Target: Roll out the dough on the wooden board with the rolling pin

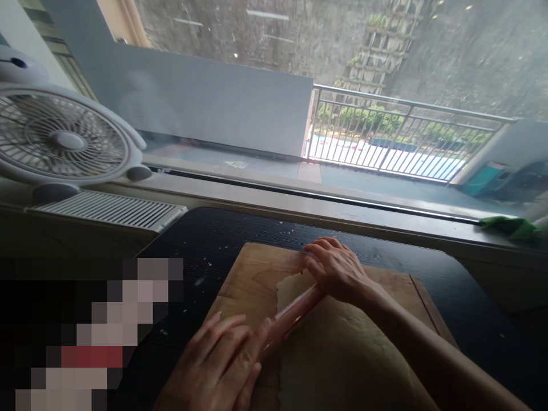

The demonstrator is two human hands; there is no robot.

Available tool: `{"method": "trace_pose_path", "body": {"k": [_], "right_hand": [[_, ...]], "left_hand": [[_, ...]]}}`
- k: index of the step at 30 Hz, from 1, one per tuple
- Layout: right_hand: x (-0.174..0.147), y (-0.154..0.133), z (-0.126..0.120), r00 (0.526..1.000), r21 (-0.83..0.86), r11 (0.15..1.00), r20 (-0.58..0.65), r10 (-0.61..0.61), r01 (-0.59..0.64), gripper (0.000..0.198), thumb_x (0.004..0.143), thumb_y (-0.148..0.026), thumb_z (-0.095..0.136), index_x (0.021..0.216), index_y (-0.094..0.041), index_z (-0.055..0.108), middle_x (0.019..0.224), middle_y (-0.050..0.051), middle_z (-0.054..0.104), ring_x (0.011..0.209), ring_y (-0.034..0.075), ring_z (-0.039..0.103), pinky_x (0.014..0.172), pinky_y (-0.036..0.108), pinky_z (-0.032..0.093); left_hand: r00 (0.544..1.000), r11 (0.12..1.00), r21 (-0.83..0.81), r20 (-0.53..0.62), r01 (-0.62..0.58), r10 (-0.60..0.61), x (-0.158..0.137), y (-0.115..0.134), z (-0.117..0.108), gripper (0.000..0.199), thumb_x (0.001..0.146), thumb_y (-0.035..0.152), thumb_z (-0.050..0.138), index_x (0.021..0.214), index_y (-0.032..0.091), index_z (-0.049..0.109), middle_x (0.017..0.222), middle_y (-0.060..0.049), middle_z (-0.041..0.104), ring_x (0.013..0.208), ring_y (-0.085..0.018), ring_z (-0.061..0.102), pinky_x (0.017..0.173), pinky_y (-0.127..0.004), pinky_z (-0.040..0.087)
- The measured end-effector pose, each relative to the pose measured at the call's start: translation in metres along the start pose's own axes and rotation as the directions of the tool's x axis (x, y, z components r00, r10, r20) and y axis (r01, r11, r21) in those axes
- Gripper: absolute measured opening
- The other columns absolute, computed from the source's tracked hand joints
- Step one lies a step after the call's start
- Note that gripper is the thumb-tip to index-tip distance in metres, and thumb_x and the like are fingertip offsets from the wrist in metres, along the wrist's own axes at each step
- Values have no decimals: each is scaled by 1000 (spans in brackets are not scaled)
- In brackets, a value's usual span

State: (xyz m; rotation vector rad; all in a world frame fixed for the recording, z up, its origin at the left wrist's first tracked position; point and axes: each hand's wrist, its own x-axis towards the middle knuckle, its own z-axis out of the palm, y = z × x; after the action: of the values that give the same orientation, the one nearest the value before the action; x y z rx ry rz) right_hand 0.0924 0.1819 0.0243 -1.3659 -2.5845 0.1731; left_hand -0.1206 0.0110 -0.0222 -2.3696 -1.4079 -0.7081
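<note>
A pinkish, shiny rolling pin lies slantwise across a thin, flattened sheet of dough. The dough has a ragged left edge and rests on a wooden board. My left hand presses on the pin's near end, fingers together and stretched over it. At the far end, my right hand is closed over the pin, its fingertips beyond the dough near the board's back edge. Both ends of the pin are hidden beneath my hands, and my right forearm covers part of the dough.
The board stands on a black table sprinkled with white flecks. Behind it run a window sill and a large window. A white fan stands at the left by a slatted vent. A green cloth lies at the right. Blurred blocks cover the lower left.
</note>
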Motion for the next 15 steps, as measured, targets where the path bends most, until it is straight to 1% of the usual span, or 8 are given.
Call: {"method": "trace_pose_path", "body": {"k": [1, 3, 6, 8, 10, 12, 13, 15], "right_hand": [[-3, 1, -1, 1000, -4, 1000, 5, 4, -4, 34, 89, -36, 32, 112, -28, 57, 113, 1, 58, 111, 17, 42, 93, 31, 31], [2, 0, 0, 1000, -8, 1000, 20, 19, -19, 35, 89, -38, 33, 113, -28, 57, 113, 1, 58, 112, 18, 42, 93, 31, 31], [33, -3, 9, 998, 3, 999, 36, 46, -47, 38, 87, -42, 37, 117, -27, 54, 116, 3, 56, 113, 20, 41, 91, 32, 33], [55, -5, 14, 999, 16, 999, 29, 44, -45, 39, 86, -40, 38, 118, -24, 53, 116, 5, 55, 113, 20, 41, 90, 32, 34], [69, -7, 17, 999, 23, 999, 19, 36, -37, 38, 86, -37, 39, 118, -22, 53, 115, 7, 55, 113, 21, 41, 91, 32, 34], [65, -9, 15, 999, 33, 998, 20, 45, -46, 38, 85, -36, 40, 118, -20, 53, 115, 9, 55, 113, 22, 42, 91, 33, 35], [56, -9, 13, 998, 44, 998, 30, 47, -48, 38, 86, -36, 39, 117, -20, 54, 115, 9, 55, 113, 22, 42, 91, 34, 36], [24, -12, 6, 999, 70, 997, 46, 25, -28, 35, 89, -37, 35, 113, -22, 56, 114, 8, 56, 112, 22, 45, 91, 36, 38]], "left_hand": [[1000, 1000, -8, 4, 0, 0, 1, 0, 0, 47, 84, 24, 48, 131, 19, 43, 114, -7, 58, 114, -22, 47, 99, -39, 37], [999, 999, -29, 24, 21, -21, 4, -1, 0, 49, 84, 25, 49, 132, 19, 41, 118, -7, 56, 116, -22, 45, 99, -39, 37], [994, 994, -61, 76, 88, -84, 14, -12, 1, 46, 85, 27, 48, 130, 20, 43, 121, -6, 54, 118, -22, 43, 100, -40, 36], [986, 988, -57, 94, 144, -138, 23, -24, 2, 39, 87, 27, 45, 126, 20, 47, 118, -5, 56, 116, -22, 44, 98, -42, 37], [975, 981, -28, 115, 194, -189, 30, -37, 1, 35, 88, 27, 41, 120, 20, 52, 115, -6, 57, 115, -23, 45, 97, -43, 38], [964, 973, 14, 136, 229, -228, 37, -47, -1, 34, 89, 29, 39, 117, 19, 55, 117, -7, 57, 116, -24, 45, 96, -44, 38], [959, 971, 34, 155, 235, -238, 40, -50, -3, 35, 89, 31, 39, 117, 19, 55, 119, -7, 57, 117, -24, 44, 97, -44, 37], [949, 970, 61, 201, 237, -244, 47, -50, -7, 36, 90, 32, 37, 120, 20, 53, 123, -6, 55, 120, -25, 41, 100, -46, 33]]}}
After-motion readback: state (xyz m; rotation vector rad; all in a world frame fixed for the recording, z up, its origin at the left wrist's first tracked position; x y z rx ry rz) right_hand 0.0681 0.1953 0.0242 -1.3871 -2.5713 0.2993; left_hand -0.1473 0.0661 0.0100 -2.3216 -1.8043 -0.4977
